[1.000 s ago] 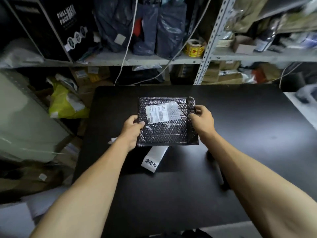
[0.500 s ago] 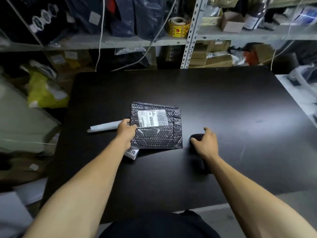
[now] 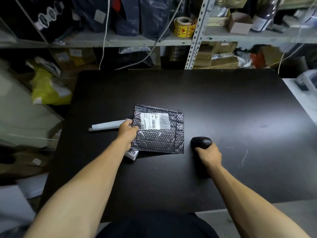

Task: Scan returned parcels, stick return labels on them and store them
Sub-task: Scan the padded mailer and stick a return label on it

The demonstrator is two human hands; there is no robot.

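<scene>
The bubble-wrap parcel (image 3: 158,130) is pinched at its near-left edge by the left hand (image 3: 127,133) on the black table (image 3: 231,103), the scanner (image 3: 201,142) is gripped by the right hand (image 3: 208,154), and scanning, labelling and storing are judged outstanding.

Glossy bubble-wrap plastic parcel (image 3: 158,133) — paper label (image 3: 155,121) — on smooth matt table (image 3: 223,103).

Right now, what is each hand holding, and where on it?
Left hand grips the black bubble-wrap parcel at its left edge. Right hand grips the black scanner by its handle, below the head.
</scene>
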